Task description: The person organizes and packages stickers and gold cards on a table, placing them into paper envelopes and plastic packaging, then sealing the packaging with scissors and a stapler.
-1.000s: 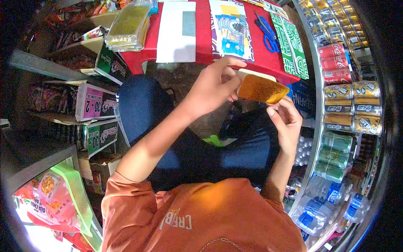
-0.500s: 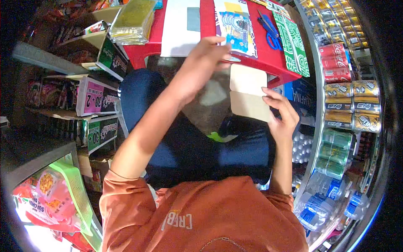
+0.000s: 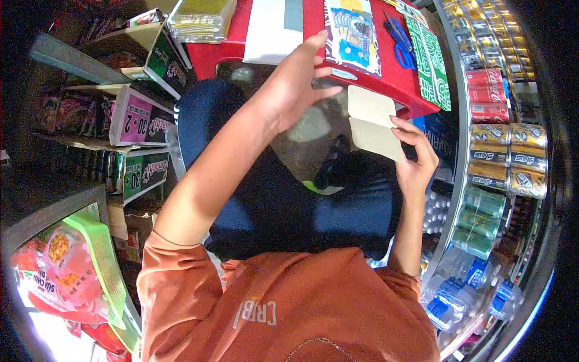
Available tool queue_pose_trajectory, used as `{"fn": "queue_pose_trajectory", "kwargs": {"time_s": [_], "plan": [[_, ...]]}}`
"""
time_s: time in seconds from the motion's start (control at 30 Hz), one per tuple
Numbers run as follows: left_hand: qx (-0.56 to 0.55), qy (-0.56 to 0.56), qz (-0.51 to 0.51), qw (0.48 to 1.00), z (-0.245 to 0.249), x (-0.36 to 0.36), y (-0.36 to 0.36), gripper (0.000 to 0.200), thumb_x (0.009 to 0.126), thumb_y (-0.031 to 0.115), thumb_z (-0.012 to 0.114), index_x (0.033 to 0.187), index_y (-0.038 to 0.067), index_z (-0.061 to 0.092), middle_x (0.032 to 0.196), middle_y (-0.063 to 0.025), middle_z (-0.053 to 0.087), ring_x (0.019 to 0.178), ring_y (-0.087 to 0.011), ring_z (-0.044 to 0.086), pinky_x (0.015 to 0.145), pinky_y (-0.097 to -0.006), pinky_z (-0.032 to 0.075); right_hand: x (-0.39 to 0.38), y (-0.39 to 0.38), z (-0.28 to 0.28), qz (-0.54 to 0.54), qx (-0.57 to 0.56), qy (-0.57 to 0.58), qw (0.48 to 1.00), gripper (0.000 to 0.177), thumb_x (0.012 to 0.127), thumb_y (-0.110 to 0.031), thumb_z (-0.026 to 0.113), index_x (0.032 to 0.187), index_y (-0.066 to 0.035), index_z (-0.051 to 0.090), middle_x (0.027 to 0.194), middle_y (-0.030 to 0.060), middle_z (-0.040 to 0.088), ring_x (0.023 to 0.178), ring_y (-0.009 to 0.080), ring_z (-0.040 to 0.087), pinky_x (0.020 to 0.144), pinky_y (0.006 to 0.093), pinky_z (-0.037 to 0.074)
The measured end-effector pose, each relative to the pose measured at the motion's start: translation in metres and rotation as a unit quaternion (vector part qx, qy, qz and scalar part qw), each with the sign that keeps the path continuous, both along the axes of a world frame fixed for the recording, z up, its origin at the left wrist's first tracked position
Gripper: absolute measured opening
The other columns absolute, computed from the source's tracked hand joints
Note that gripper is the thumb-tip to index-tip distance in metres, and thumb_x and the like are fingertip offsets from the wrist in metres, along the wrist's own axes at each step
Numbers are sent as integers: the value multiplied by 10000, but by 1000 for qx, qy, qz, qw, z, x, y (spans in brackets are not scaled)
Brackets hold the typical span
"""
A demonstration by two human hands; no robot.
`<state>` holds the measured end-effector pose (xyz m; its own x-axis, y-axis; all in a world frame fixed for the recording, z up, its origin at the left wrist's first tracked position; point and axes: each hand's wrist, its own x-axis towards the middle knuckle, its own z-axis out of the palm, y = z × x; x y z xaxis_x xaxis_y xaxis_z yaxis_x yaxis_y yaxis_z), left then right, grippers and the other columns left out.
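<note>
My left hand (image 3: 292, 84) reaches toward the front edge of the red table (image 3: 395, 90), fingers spread and nothing between them. Its fingertips are beside a blue patterned packet (image 3: 353, 39) lying on a printed sheet. My right hand (image 3: 417, 145) pinches the right side of a cream card (image 3: 373, 120) with a crease across its middle. The card hangs in the air just in front of the table edge. A small pale-blue piece (image 3: 341, 73) shows at that edge, between my left hand and the card; what it is, I cannot make out.
On the table are blue-handled scissors (image 3: 400, 49), a green patterned sheet (image 3: 427, 66), a white sheet (image 3: 265, 36) and gold packets (image 3: 202, 21). Shelves with boxes (image 3: 142, 114) stand at left, drink cans (image 3: 509, 145) and bottles (image 3: 452, 295) at right.
My left hand has opened, its fingers spreading apart. The card in my right hand has shifted slightly right and tilted. The view has moved a little, with the table now higher in it.
</note>
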<state>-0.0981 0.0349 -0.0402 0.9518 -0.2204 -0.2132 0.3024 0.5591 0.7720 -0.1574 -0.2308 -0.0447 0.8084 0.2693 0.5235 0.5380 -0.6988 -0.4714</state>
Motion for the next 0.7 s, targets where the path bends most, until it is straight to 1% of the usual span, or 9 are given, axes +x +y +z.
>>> {"fn": "queue_pose_trajectory", "kwargs": {"time_s": [0.07, 0.17, 0.27, 0.57, 0.7], "plan": [[-2, 11, 1, 1000, 3, -5, 0, 689, 1031, 504, 463, 1489, 14, 306, 1372, -173, 406, 1253, -317, 463, 1054, -509, 471, 0, 0, 0, 2, 7, 3, 1000, 157, 794, 7, 774, 926, 23, 690, 1106, 154, 746, 1002, 248, 724, 910, 336, 548], [-10, 5, -26, 1000, -7, 1, -1, 660, 1038, 517, 435, 1433, -6, 362, 1292, -144, 471, 1230, -290, 482, 1043, -490, 481, 1, 2, 2, 4, -7, -4, 1000, 153, 800, 6, 770, 927, 20, 685, 1110, 156, 744, 1008, 244, 723, 916, 337, 545], [-12, 29, -37, 999, -13, 8, -4, 666, 1043, 529, 411, 1418, -20, 381, 1237, -126, 511, 1204, -269, 501, 1034, -471, 487, 1, 4, 4, 13, 3, 4, 1000, 149, 803, 7, 767, 928, 16, 686, 1110, 155, 744, 1010, 242, 722, 917, 335, 543], [-1, 38, -35, 999, -29, 19, -10, 712, 1059, 525, 349, 1441, -75, 389, 1375, -158, 500, 1222, -294, 518, 1061, -463, 464, 4, 2, -2, 13, 19, 23, 999, 168, 793, 4, 779, 935, 2, 691, 1107, 136, 747, 1007, 234, 721, 909, 325, 537], [-1, 29, -32, 999, -26, 18, -10, 722, 1059, 521, 346, 1433, -95, 393, 1386, -185, 505, 1220, -308, 528, 1078, -472, 453, 8, 1, -5, 10, 30, 41, 999, 165, 797, 0, 778, 937, -2, 692, 1105, 130, 748, 1022, 238, 716, 921, 328, 530]]}}
